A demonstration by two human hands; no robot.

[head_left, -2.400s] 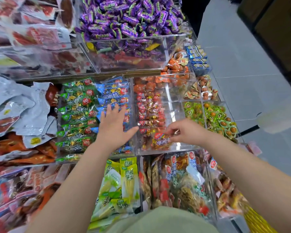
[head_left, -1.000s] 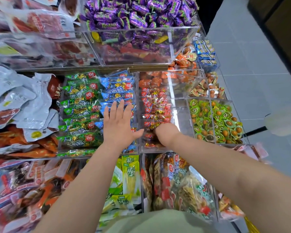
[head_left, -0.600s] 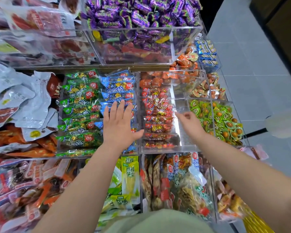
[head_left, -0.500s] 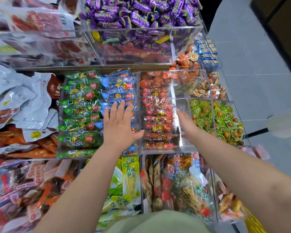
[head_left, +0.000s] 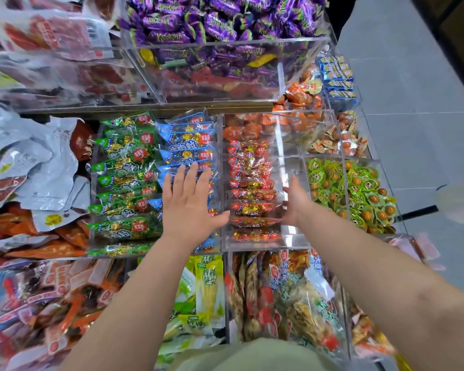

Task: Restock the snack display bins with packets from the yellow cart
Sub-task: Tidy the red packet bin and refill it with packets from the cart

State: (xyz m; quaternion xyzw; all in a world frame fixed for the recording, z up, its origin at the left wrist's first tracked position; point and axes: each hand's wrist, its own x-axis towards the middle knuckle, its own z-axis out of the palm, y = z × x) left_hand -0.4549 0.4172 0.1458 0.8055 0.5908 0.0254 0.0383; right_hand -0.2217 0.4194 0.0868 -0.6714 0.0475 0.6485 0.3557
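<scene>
Snack bins [head_left: 292,243]: left hand [head_left: 190,207] presses blue packets [head_left: 188,141], right hand [head_left: 296,204] outstretched.

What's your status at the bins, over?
Left hand open, flat on blue packets. Right hand open, empty, beside red packets in clear bin. Nothing in the way.

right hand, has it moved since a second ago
Yes. The right hand has come off the front of the red packets and shifted right, into the bare side of the clear bin, toward the green sweets.
</scene>
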